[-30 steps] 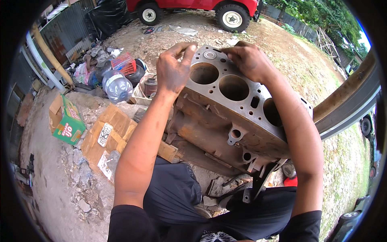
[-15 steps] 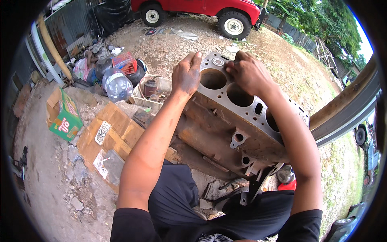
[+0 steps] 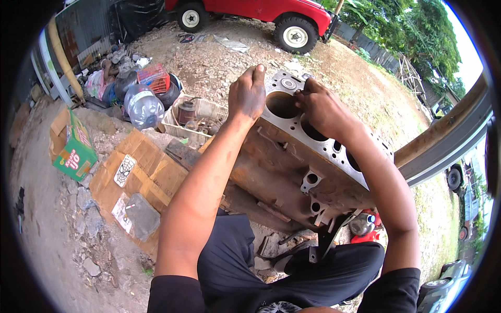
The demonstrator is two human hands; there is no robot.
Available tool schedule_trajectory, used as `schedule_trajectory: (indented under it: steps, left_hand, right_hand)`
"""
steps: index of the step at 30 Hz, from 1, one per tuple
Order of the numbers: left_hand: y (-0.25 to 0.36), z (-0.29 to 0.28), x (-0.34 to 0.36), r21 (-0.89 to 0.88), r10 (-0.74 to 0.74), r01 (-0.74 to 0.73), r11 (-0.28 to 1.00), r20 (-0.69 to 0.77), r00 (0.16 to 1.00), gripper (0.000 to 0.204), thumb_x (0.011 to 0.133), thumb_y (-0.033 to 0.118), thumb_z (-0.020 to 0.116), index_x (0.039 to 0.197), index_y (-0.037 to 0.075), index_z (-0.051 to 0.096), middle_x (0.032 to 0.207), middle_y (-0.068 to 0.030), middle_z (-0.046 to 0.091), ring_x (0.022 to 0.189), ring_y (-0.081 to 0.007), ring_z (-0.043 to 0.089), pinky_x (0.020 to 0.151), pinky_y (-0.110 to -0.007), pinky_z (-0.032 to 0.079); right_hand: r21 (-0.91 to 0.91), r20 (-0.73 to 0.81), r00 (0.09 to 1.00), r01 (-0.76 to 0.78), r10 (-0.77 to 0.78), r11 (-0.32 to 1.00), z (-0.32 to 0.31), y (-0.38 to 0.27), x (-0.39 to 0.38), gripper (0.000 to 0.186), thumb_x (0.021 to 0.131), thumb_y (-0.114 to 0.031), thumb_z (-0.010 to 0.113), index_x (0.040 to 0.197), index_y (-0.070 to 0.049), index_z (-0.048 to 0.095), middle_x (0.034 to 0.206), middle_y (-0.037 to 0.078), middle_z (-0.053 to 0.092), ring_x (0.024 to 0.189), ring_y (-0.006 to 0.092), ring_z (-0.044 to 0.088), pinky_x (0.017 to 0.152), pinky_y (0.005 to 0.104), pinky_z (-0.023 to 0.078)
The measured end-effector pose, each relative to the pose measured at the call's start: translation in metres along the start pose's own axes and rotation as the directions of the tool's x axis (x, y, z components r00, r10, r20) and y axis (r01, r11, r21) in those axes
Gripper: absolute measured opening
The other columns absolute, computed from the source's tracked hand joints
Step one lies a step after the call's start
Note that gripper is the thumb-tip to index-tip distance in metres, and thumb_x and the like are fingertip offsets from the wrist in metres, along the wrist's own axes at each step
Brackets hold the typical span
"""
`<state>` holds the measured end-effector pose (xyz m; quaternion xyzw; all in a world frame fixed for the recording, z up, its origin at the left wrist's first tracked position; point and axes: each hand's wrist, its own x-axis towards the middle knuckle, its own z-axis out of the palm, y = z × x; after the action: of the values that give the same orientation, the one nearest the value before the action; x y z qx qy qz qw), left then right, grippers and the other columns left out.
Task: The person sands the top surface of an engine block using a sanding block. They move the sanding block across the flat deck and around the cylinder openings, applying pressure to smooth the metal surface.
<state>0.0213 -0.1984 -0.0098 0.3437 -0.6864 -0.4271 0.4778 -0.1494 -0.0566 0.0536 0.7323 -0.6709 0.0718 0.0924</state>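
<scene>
A rusty engine block [image 3: 271, 161] with a machined metal top and large round bores fills the middle. My left hand [image 3: 248, 94] has its fingers closed round the near left end of the block, thumb pointing up. My right hand [image 3: 321, 107] is curled over the top, fingertips by the upper right rim of the left-most bore; whatever they hold, if anything, is hidden. My right forearm covers part of the other bores.
A red vehicle [image 3: 245, 10] stands behind. Flattened cardboard [image 3: 151, 177], a green box [image 3: 78, 156], a red crate [image 3: 154, 78], a clear jug [image 3: 143, 107] and a container of parts [image 3: 172, 122] lie left. A post [image 3: 438, 135] rises at right.
My right fingers have moved nearer the left-most bore, and my left thumb points more upright. The whole scene has also shifted in the view.
</scene>
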Motion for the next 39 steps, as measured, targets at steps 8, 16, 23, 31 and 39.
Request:
schedule_trajectory:
  steps: [8,16,23,31,39]
  left_hand:
    - [-0.003,0.016,0.002,-0.011,0.057,-0.057,0.998,-0.032,0.998,0.051,0.115,0.045,0.045,0.115,0.003,0.073,0.102,-0.0260,0.077,0.104,-0.0484,0.073,0.093,-0.055,0.053]
    - [0.011,0.012,-0.005,0.035,0.036,-0.037,0.999,0.032,0.999,0.053,0.115,0.046,0.042,0.119,0.003,0.073,0.114,-0.0293,0.076,0.113,-0.0512,0.070,0.099,-0.056,0.053]
    - [0.010,0.010,-0.007,0.010,0.050,-0.051,0.999,0.053,0.997,0.050,0.115,0.044,0.043,0.123,0.004,0.072,0.115,-0.0295,0.076,0.113,-0.0513,0.070,0.099,-0.057,0.052]
    - [0.009,-0.002,-0.007,0.052,0.068,-0.071,0.996,0.060,0.996,0.050,0.115,0.045,0.043,0.121,0.005,0.071,0.116,-0.0291,0.075,0.113,-0.0518,0.069,0.098,-0.056,0.053]
    - [0.002,0.002,-0.011,0.027,0.122,-0.123,0.992,0.039,0.992,0.050,0.115,0.045,0.042,0.120,0.005,0.071,0.116,-0.0296,0.075,0.114,-0.0521,0.068,0.098,-0.056,0.053]
  right_hand:
    - [-0.010,-0.019,0.996,-0.087,0.087,0.996,0.008,0.011,0.009,0.027,0.108,-0.021,0.061,0.113,0.000,0.078,0.114,0.030,0.064,0.107,0.0469,0.069,0.096,0.0536,0.055]
    - [-0.121,-0.019,0.990,-0.142,0.141,0.982,0.001,0.016,0.015,0.021,0.104,-0.019,0.065,0.106,-0.004,0.079,0.115,0.024,0.066,0.115,0.0428,0.066,0.099,0.0513,0.054]
    - [-0.162,-0.068,0.985,-0.168,0.159,0.972,0.003,0.007,0.010,0.025,0.105,-0.023,0.062,0.109,-0.006,0.079,0.119,0.024,0.066,0.118,0.0423,0.065,0.101,0.0515,0.054]
    - [-0.228,-0.124,0.973,-0.218,0.194,0.949,0.002,-0.021,-0.015,0.030,0.112,-0.035,0.058,0.117,-0.016,0.080,0.122,0.016,0.071,0.119,0.0373,0.067,0.099,0.0571,0.052]
    - [-0.229,-0.129,0.977,-0.196,0.170,0.954,-0.001,-0.034,-0.014,0.022,0.105,-0.022,0.060,0.108,-0.012,0.080,0.116,0.013,0.074,0.118,0.0357,0.069,0.101,0.0527,0.051]
